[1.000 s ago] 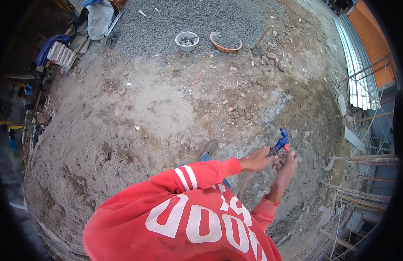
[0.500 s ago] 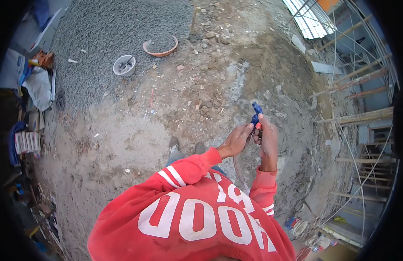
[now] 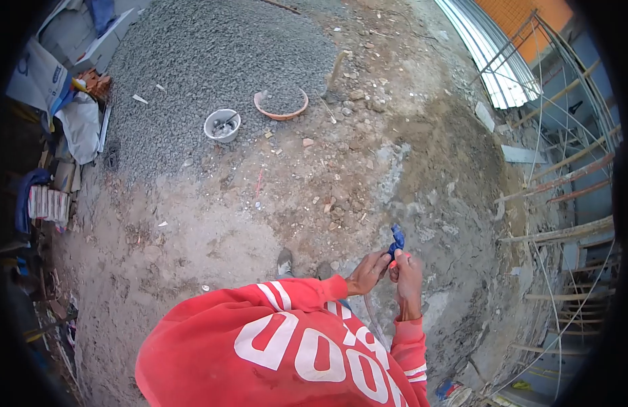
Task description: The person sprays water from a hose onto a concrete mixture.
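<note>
A blue fitting [image 3: 397, 237], probably a plastic valve or tap, stands up from between the person's two hands, out in front of the body and above the rough, damp-looking ground [image 3: 212, 237]. Its top end is free; a red piece [image 3: 394, 264] shows low on it, beside the fingers. The left hand [image 3: 368, 274] is closed around the lower end, and the right hand [image 3: 409, 279] is closed in at the red piece, though the fingers hide just what each one grips. A thin hose [image 3: 374, 315] hangs below the hands, close to the red hoodie [image 3: 212, 332]; whether it is joined to the fitting cannot be seen. If it is, its weight or a tug could twist the fitting out of line or work the joint loose, and wet or gritty fingers could slip. Dropped, the fitting would land in dirt, and grit could get into its open end or scratch a sealing face. Too hard a turn at the red piece might crack the plastic. The shoes [image 3: 285, 261] are near the hanging hose, which could snag a foot. Farther off, a white bucket [image 3: 222, 140] and an orange basin [image 3: 283, 117] sit by the gravel pile [image 3: 192, 68].
</note>
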The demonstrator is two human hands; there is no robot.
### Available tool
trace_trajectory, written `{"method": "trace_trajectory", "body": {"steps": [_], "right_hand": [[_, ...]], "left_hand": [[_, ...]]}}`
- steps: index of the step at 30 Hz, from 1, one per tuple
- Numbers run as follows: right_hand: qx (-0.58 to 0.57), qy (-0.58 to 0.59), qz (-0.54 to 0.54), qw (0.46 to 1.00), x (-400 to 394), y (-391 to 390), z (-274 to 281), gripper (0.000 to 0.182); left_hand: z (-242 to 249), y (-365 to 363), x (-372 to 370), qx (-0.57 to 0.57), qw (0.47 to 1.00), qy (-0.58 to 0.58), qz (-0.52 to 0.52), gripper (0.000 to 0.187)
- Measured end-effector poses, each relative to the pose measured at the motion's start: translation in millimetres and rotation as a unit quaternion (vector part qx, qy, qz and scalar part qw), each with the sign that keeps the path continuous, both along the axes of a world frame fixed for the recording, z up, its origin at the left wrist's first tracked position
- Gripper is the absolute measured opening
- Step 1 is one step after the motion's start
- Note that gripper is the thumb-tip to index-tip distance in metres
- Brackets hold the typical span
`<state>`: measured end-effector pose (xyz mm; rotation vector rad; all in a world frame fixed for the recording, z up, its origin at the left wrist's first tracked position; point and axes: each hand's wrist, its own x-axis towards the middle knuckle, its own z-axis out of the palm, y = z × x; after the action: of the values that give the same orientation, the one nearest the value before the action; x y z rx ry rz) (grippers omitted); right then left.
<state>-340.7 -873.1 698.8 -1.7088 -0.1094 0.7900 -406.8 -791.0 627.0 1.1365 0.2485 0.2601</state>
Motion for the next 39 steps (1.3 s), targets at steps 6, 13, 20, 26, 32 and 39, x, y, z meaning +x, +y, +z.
{"method": "trace_trajectory", "body": {"steps": [6,13,20,26,32,39], "right_hand": [[0.067,0.090,-0.045,0.993,3,-9,3,0.033],[-0.167,-0.272,0.057,0.946,0,-13,-25,0.061],[-0.129,-0.359,-0.006,0.925,-23,-87,-73,0.050],[-0.201,-0.425,-0.047,0.882,-19,-132,-70,0.046],[-0.223,-0.445,-0.072,0.864,-11,-131,-72,0.045],[-0.153,-0.468,-0.143,0.858,-3,-105,-91,0.045]], "left_hand": [[0,-11,2,-0.072,0.997,0.001,-0.019,0.037],[-75,-32,0,0.057,0.995,0.067,-0.045,0.044],[-102,-57,-1,-0.225,0.940,0.191,-0.170,0.046],[-76,-86,16,-0.153,0.932,0.183,-0.273,0.043],[-43,-108,26,-0.038,0.966,0.211,-0.142,0.040],[-60,-89,33,0.003,0.981,0.181,-0.074,0.041]]}}
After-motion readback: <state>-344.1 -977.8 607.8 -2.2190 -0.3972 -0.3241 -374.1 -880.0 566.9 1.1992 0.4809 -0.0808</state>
